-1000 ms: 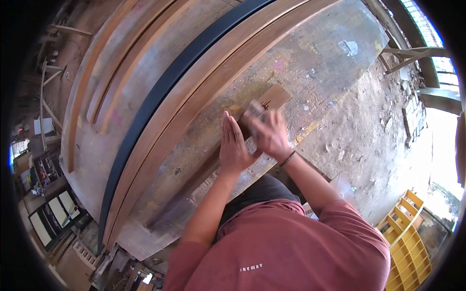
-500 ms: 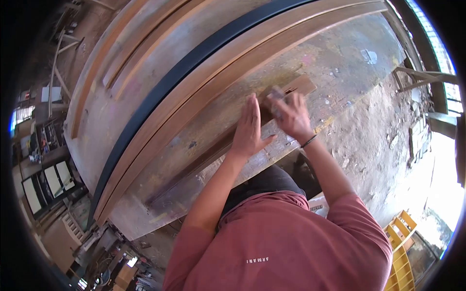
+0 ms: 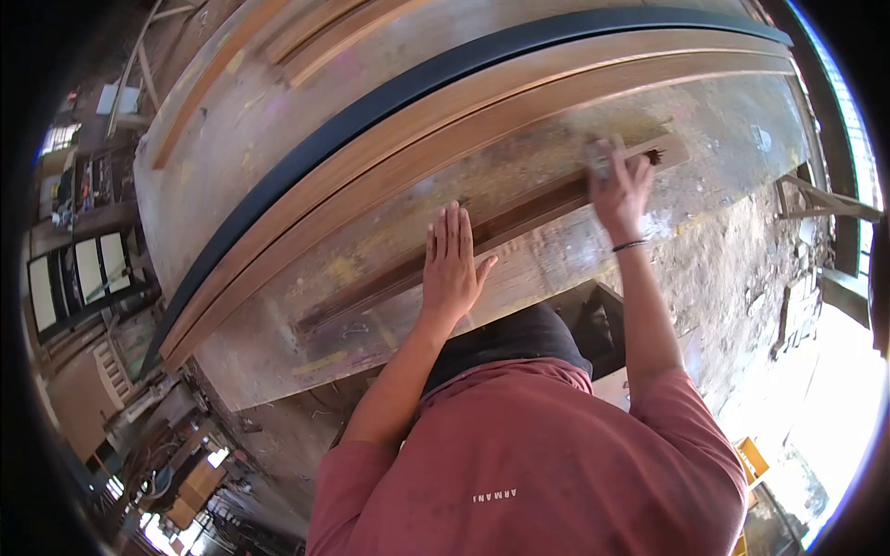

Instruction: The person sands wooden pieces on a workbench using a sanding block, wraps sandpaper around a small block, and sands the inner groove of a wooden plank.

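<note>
A long, narrow brown wooden piece (image 3: 528, 219) with a groove along it lies on the worktable near its front edge. My left hand (image 3: 451, 269) rests flat across it around the middle, fingers straight and thumb out to the side. Towards the right end, my right hand (image 3: 619, 190) is closed on a small greyish-brown pad (image 3: 600, 159), smeared by motion, against the wood. A dark, jagged hole (image 3: 654, 157) shows in the wood just right of that hand.
Beyond the piece run two long brown wooden strips (image 3: 408, 171) and a dark blue-black strip (image 3: 389, 100). More wooden strips (image 3: 338, 42) lie at the far side of the paint-stained worktable (image 3: 269, 357). Rough ground (image 3: 732, 250) is on the right.
My left hand has shifted left along the wood, away from my right hand. The right hand stays near the right end with the pad. The view has turned somewhat.
</note>
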Motion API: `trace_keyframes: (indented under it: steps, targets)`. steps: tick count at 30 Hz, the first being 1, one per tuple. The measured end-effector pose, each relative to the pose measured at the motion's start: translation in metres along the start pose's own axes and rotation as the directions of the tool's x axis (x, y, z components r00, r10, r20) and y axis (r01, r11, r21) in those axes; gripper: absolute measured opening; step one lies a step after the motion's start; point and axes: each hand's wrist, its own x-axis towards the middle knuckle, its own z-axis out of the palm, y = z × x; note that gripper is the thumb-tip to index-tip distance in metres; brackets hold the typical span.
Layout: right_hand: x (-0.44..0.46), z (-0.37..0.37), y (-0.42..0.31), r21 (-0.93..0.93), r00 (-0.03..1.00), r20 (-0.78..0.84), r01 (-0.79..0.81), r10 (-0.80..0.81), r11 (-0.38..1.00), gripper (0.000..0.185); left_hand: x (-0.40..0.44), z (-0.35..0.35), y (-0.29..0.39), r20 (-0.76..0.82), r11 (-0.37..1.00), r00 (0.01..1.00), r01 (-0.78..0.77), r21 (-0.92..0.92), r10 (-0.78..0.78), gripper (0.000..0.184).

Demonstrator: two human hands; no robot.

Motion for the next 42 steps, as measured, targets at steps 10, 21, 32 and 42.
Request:
trace_keyframes:
  steps: [10,21,32,42]
  targets:
    - [-0.087,-0.023,-0.225,0.281,0.967,0.233,0.038,-0.107,0.959,0.054,-0.084,-0.006,-0.082,-0.071,0.999,0.997,-0.001,-0.051,-0.002,0.092]
    - [-0.115,-0.016,-0.287,0.214,0.951,0.303,-0.009,-0.057,0.977,0.06,-0.085,-0.006,-0.099,-0.197,0.882,0.976,-0.172,-0.439,0.093,0.091]
    - [-0.145,-0.012,-0.365,0.418,0.961,0.191,0.103,-0.198,0.903,0.056,-0.179,-0.034,-0.203,-0.083,0.978,0.975,0.205,-0.043,-0.208,0.114]
    - [-0.15,0.02,-0.376,0.276,0.982,0.1,0.128,-0.161,0.953,0.052,-0.176,-0.029,-0.203,-0.147,0.978,0.967,0.209,-0.023,-0.21,0.112]
